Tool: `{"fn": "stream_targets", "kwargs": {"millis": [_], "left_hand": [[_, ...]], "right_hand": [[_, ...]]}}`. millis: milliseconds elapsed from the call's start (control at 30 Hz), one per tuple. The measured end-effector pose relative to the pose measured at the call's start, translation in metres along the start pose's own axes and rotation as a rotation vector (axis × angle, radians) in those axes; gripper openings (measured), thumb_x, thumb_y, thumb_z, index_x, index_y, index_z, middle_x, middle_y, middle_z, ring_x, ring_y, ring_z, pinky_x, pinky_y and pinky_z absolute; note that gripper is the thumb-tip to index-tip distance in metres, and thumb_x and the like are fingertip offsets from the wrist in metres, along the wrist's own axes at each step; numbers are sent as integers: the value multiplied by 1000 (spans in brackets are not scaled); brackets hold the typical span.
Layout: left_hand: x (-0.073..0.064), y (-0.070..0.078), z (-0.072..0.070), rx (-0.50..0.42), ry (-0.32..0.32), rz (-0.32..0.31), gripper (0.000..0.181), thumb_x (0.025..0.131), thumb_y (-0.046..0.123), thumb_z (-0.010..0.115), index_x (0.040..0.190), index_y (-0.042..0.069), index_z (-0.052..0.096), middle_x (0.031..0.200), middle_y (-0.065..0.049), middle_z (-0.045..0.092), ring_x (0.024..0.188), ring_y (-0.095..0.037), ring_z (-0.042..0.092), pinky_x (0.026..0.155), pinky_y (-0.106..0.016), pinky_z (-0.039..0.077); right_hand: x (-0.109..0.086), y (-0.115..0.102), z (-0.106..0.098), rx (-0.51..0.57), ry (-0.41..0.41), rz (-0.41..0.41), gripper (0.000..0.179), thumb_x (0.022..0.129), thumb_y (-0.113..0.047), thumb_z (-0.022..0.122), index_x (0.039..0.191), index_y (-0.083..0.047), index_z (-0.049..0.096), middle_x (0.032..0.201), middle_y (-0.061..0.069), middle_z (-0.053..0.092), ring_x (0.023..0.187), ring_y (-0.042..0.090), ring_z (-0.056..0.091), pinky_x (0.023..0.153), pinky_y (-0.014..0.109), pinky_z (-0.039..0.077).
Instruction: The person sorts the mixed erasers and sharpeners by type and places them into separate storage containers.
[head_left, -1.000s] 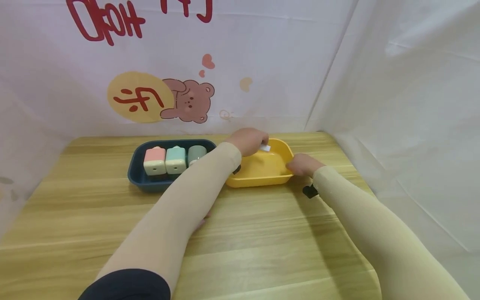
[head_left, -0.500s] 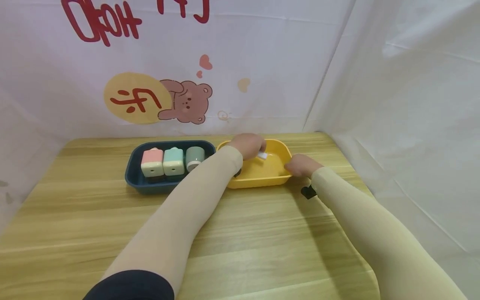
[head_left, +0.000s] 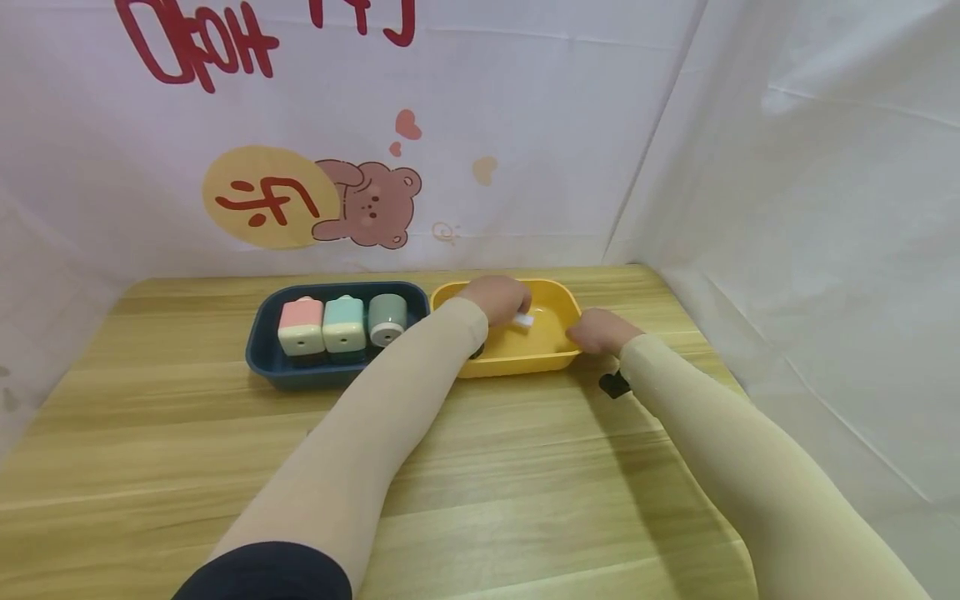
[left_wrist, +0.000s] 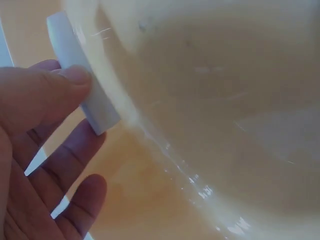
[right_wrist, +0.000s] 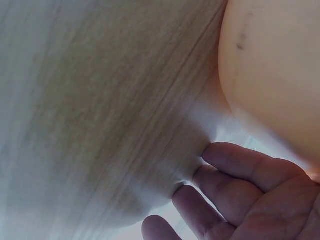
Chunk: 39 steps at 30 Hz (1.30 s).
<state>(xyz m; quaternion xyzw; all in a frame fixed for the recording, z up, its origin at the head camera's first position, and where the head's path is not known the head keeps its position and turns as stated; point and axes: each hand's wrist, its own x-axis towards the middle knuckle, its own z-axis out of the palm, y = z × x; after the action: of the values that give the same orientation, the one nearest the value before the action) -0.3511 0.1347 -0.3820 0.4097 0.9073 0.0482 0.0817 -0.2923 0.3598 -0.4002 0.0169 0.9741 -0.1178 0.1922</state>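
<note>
My left hand point(head_left: 495, 300) pinches a small white rectangular block point(left_wrist: 80, 70) between thumb and fingers, inside the shallow yellow tray point(head_left: 517, 364). In the left wrist view the block lies close along the tray's curved inner wall, with the lower fingers loosely bent below it. At the tray's right end, my right hand point(head_left: 600, 331) holds the rim, its thumb side over the inside. The right wrist view shows its fingertips point(right_wrist: 220, 152) on the table just outside the yellow wall; the thumb is hidden there.
Left of the yellow tray stands a dark blue tray point(head_left: 288, 380) with pink-topped point(head_left: 302, 325), teal-topped point(head_left: 344, 323) and grey-green point(head_left: 387, 318) small ceramic containers. My left forearm crosses over its right part. A white printed cloth point(head_left: 540, 167) hangs behind the wooden table point(head_left: 465, 483).
My left hand has moved toward the near side of the yellow tray with the white block. The right hand stays at the rim. The head view has shifted slightly.
</note>
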Motion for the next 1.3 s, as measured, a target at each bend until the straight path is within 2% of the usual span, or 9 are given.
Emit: {"fn": "stream_targets", "kwargs": {"millis": [267,633,733,933,1100,1300], "left_hand": [[3,1,4,44,-43,-13,19,108,15,56,115,21,73,114,4,73,100,-17,61,96,-35,53],[10,-1,12,17,-61,-6,19,107,12,56,108,22,73,107,6,69,91,-16,55,86,-30,47],[11,-2,14,6,-67,-12,21,107,11,56,113,23,73,115,6,71,97,-15,58,91,-31,50],[9,-1,8,-9,-75,-22,32,106,8,57,133,21,70,135,4,70,122,-18,65,109,-35,51],[6,-4,2,-23,-69,-20,37,106,8,57,139,19,66,135,2,70,124,-19,64,109,-36,51],[-5,-3,-13,-41,-52,-12,39,106,22,61,144,18,62,140,-1,67,125,-21,63,111,-39,50]], "right_hand": [[1,1,2,-10,14,-25,22,92,-25,50,79,-10,60,80,9,61,78,26,60,71,34,46],[0,0,2,-14,18,-29,23,93,-25,49,79,-10,60,80,9,61,77,26,59,72,35,47],[-1,-1,2,-22,17,-23,23,93,-25,49,80,-10,60,81,9,61,78,26,59,72,35,47],[-2,-3,0,-22,11,-26,23,94,-24,49,81,-9,60,80,8,60,77,25,59,72,35,46],[-2,-4,0,-19,7,-23,22,94,-24,49,81,-10,60,80,8,60,78,25,59,71,34,46],[-1,-2,1,-24,6,-21,24,94,-25,48,78,-10,59,79,8,59,77,25,58,72,34,46]]}}
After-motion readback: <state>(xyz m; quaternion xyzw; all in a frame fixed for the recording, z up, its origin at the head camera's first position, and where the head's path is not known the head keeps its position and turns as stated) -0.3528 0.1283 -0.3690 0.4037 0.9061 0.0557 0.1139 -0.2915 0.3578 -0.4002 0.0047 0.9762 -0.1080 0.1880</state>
